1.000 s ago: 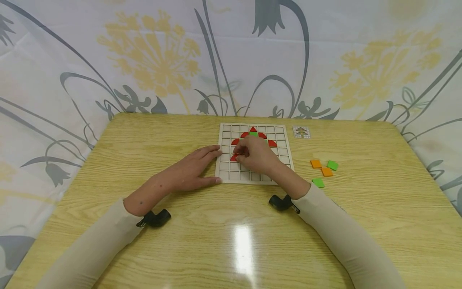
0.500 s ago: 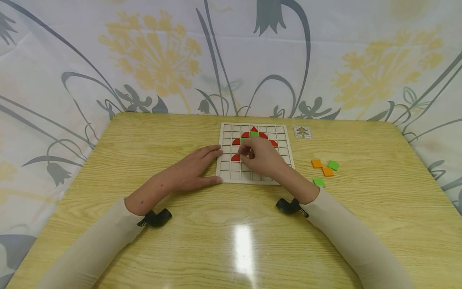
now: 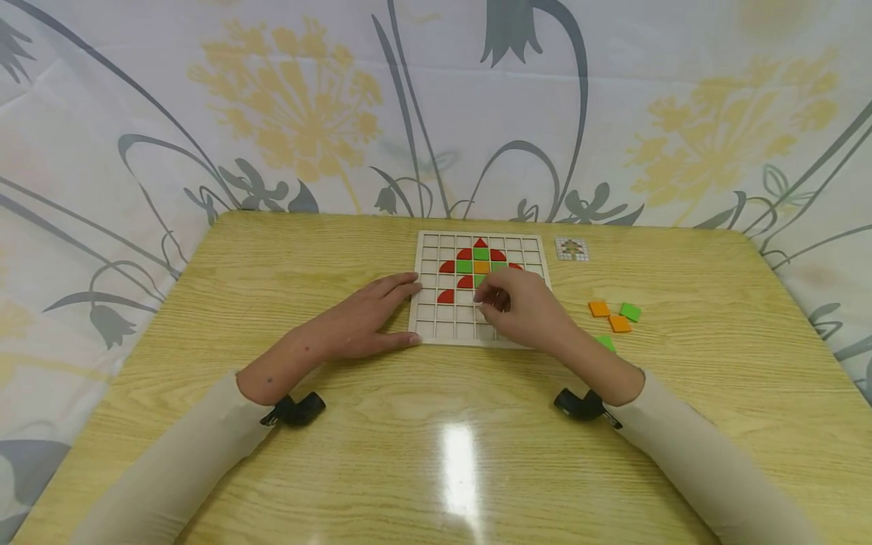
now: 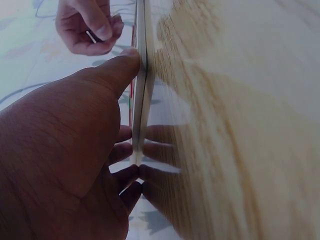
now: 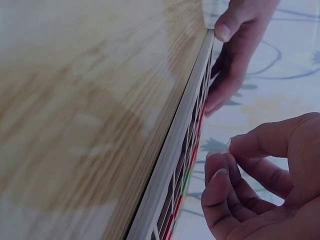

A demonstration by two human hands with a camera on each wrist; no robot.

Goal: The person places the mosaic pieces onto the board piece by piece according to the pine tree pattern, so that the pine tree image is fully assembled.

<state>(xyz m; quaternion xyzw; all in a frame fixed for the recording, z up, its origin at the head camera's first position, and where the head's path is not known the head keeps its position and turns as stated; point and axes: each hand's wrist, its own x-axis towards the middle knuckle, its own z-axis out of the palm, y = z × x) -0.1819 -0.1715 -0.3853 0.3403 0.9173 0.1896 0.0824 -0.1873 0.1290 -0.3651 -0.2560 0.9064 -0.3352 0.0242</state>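
Note:
In the head view, a pale grid board bears red, green and orange pieces set in its cells. A red quarter-round piece sits alone toward the lower left of the pattern. An orange square lies between green squares. My left hand rests at the board's left edge, fingers spread and fingertips on the frame. Above the right half of the board is my right hand, covering some cells. Its fingers bend loosely toward the thumb, with nothing visible between them in the right wrist view.
Right of the board lie loose orange squares and green squares. A small pattern card lies beyond the board's upper right corner. The wooden table meets a flower-printed cloth at the back.
My right hand has moved right, away from the lower-left red quarter-round piece, uncovering the orange square and other pieces. My left hand has stayed at the board's edge.

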